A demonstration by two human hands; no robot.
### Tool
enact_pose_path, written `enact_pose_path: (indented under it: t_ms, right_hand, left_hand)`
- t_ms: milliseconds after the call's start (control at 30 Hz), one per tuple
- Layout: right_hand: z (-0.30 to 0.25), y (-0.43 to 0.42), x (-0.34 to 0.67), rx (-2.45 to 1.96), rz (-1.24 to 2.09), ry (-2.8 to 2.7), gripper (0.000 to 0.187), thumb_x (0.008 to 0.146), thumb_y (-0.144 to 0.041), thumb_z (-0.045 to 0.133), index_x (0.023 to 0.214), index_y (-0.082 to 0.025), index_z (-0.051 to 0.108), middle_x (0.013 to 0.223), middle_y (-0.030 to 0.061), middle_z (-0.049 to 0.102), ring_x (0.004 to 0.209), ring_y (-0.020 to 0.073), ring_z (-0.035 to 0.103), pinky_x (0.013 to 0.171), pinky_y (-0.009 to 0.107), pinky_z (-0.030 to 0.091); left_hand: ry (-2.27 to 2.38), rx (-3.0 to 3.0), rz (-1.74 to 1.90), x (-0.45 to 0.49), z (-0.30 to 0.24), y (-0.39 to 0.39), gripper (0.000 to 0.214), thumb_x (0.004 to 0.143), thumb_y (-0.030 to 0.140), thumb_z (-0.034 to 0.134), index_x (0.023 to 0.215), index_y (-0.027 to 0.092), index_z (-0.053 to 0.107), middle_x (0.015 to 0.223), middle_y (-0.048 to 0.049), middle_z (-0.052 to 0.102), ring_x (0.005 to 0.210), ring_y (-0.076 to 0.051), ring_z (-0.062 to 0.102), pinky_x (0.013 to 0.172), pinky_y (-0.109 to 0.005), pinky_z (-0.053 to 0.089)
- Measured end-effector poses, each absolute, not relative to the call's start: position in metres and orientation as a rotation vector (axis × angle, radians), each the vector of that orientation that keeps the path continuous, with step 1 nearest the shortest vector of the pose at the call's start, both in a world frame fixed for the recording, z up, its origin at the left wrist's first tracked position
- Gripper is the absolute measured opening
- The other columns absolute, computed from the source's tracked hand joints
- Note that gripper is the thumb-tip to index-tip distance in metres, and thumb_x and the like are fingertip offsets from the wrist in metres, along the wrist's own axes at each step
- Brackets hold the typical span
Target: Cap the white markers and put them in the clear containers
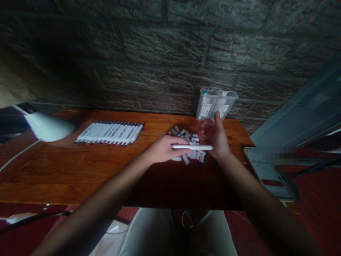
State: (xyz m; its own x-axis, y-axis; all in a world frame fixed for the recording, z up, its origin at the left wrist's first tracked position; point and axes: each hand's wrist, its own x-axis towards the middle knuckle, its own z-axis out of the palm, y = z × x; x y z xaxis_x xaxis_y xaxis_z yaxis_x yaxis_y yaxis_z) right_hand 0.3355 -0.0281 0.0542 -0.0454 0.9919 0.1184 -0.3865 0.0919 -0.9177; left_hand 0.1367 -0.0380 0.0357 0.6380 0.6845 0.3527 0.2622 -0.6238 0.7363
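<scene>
A white marker [198, 147] lies level in my left hand [166, 148], its fingers closed round one end. The marker's other end points right, toward my right hand [215, 137]. That hand is open, thumb up and fingers partly curled, with nothing visible in it. Beneath and behind both hands is a loose pile of marker caps [197, 156], white with coloured ends; my hands hide part of it. To the left, several white markers [112, 133] with dark ends lie side by side in a row.
A clear plastic holder [213, 101] with two compartments stands against the brick wall [170, 53], behind my right hand. A white lamp base [49, 124] with a cable is at the left of the wooden table [66, 170]. A tablet-like device [266, 174] lies at the right edge.
</scene>
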Motion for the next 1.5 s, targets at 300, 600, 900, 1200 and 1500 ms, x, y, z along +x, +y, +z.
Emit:
enact_pose_path:
  t_ms: [300,600,900,1200,1500]
  right_hand:
    - [0.048,-0.034,0.328,-0.751,1.447,-1.098,0.068,0.082,-0.083,0.037,0.056,-0.022,0.051,0.05,-0.0011,0.042,0.044,0.0104,0.038,0.045,0.029,0.031]
    - [0.05,-0.038,0.327,-0.757,1.397,-1.164,0.07,0.083,-0.085,0.029,0.052,-0.024,0.042,0.049,-0.002,0.037,0.044,0.0117,0.034,0.047,0.031,0.029]
    - [0.058,-0.028,0.34,-0.855,1.109,-1.152,0.059,0.085,-0.077,0.042,0.061,-0.023,0.051,0.057,-0.0011,0.048,0.049,0.0117,0.043,0.049,0.029,0.034]
    - [0.05,-0.018,0.362,-1.129,1.143,-1.503,0.07,0.084,-0.081,0.035,0.06,-0.021,0.059,0.053,0.0001,0.053,0.047,0.0111,0.044,0.05,0.029,0.033]
    - [0.053,-0.032,0.349,-1.091,1.082,-1.664,0.057,0.083,-0.07,0.054,0.058,-0.019,0.053,0.053,-0.0049,0.046,0.049,0.009,0.037,0.051,0.027,0.03]
  left_hand:
    - [0.709,2.354,0.903,0.137,0.035,-0.045,0.018,0.086,0.031,0.069,0.093,0.015,0.075,0.078,-0.0013,0.074,0.066,-0.01,0.064,0.063,-0.018,0.046]
    - [0.708,2.422,0.929,0.135,0.036,-0.045,0.017,0.086,0.03,0.069,0.095,0.016,0.074,0.082,-0.0016,0.076,0.068,-0.011,0.066,0.064,-0.019,0.048]
    - [0.784,2.383,1.025,0.14,0.039,-0.043,0.023,0.086,0.035,0.069,0.097,0.016,0.075,0.08,-0.0021,0.075,0.063,-0.01,0.065,0.06,-0.018,0.047]
    - [1.026,2.333,1.248,0.122,0.04,-0.025,0.026,0.092,0.035,0.061,0.097,0.014,0.073,0.09,-0.0059,0.077,0.077,-0.014,0.07,0.072,-0.021,0.053]
    - [0.948,2.32,1.183,0.122,0.039,-0.025,0.028,0.086,0.036,0.067,0.104,0.015,0.071,0.1,-0.0081,0.076,0.087,-0.016,0.071,0.082,-0.026,0.055]
